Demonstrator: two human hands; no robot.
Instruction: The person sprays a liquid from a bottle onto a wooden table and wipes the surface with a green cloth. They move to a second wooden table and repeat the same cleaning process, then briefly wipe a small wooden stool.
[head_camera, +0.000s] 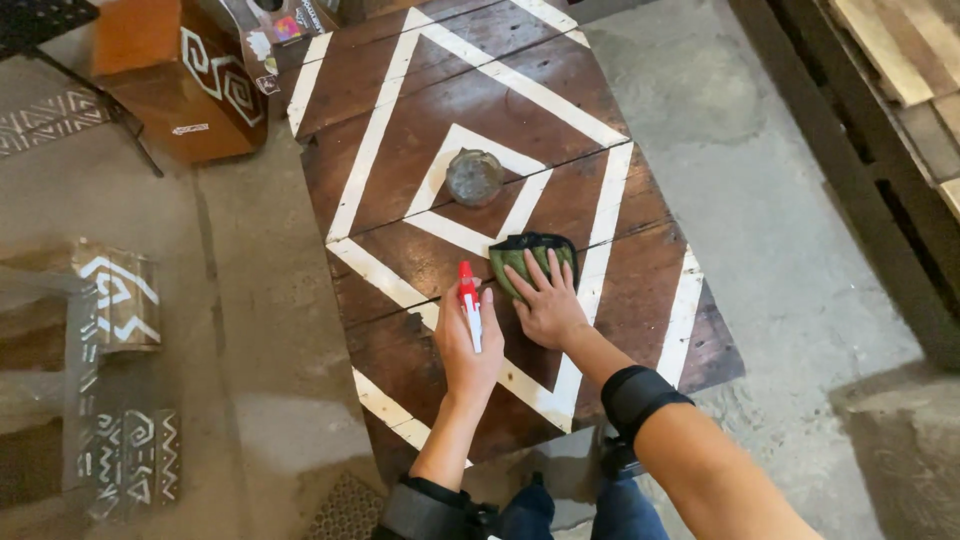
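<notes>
The left hand (467, 345) grips a red-capped spray bottle (469, 305) near the counter's (400, 130) near edge. The right hand (548, 300) lies flat, fingers spread, pressing a green cloth (520, 255) just beside it. A glass ashtray (474, 176) sits mid-counter.

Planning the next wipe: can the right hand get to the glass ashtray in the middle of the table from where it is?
Probably yes. The right hand lies flat on the green cloth, and only bare table separates it from the ashtray.
</notes>
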